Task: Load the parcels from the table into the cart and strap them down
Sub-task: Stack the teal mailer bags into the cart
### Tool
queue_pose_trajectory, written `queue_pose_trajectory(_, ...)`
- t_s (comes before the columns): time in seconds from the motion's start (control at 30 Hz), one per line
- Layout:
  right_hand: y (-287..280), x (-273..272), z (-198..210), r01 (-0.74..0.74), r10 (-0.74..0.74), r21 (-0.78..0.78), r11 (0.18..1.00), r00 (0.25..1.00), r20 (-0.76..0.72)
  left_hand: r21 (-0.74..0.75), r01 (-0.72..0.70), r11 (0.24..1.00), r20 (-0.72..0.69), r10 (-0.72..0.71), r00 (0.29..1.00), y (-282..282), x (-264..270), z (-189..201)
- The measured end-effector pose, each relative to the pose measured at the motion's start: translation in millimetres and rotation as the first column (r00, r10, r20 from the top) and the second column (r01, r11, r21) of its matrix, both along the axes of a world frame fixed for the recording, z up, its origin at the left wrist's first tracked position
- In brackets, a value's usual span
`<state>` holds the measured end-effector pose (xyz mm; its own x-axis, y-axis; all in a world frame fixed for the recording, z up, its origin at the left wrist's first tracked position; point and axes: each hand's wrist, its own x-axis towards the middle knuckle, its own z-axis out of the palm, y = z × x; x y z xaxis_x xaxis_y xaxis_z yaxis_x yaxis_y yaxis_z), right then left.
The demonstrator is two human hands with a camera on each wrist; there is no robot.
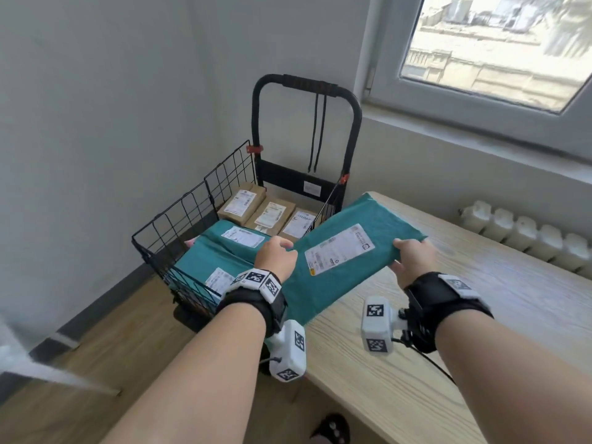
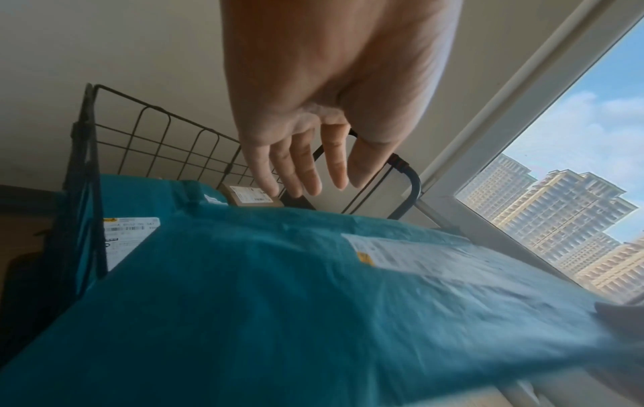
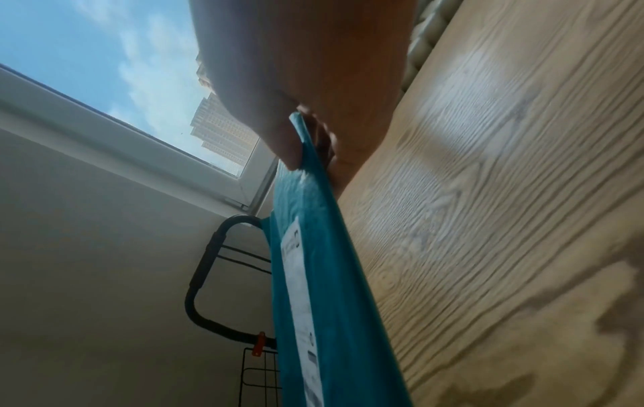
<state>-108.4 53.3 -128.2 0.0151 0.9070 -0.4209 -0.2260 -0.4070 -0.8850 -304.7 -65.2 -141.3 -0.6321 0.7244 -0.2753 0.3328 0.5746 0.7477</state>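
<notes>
- The right hand (image 1: pixel 411 259) pinches the far edge of a teal bag (image 1: pixel 346 251), thumb on top.
- The left hand (image 1: pixel 277 256) is by the bag's other side. Its fingers (image 2: pixel 296 168) look straight and loose above the bag, so it may not be holding yet.
- The bag is just off the table (image 1: pixel 480 315), next to the cart (image 1: pixel 192 219).
- To do it well, I think: hold both sides, keep the bag flat, lift it over the wire wall, lay it on the teal bags.
- In the cart: three brown boxes (image 1: pixel 272 213), and at least two teal bags (image 1: pixel 217 254).
- Two black straps (image 1: pixel 317 136) hang from the handle.
</notes>
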Motion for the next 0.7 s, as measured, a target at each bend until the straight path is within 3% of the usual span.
queue_pose_trajectory(0.3, 49.4, -74.7, -18.8, 0.145, -0.152, -0.089, 0.986, 0.984, -0.087, -0.028, 0.007, 1.000, -0.052, -0.008, 0.999, 39.4, -61.8, -0.9)
queue_pose_trajectory(0.5, 86.0, -117.5, -18.2, 0.215, -0.232, -0.133, 0.968, 0.964, -0.130, -0.179, -0.007, 0.984, 0.103, 0.026, 0.994, 86.3, -122.0, 5.1)
queue_pose_trajectory(0.7, 108.7, -140.7, -26.3, 0.223, -0.234, -0.155, 0.962, 0.971, -0.050, -0.268, -0.090, 0.959, 0.213, 0.150, 0.965, 98.6, -155.8, -9.5)
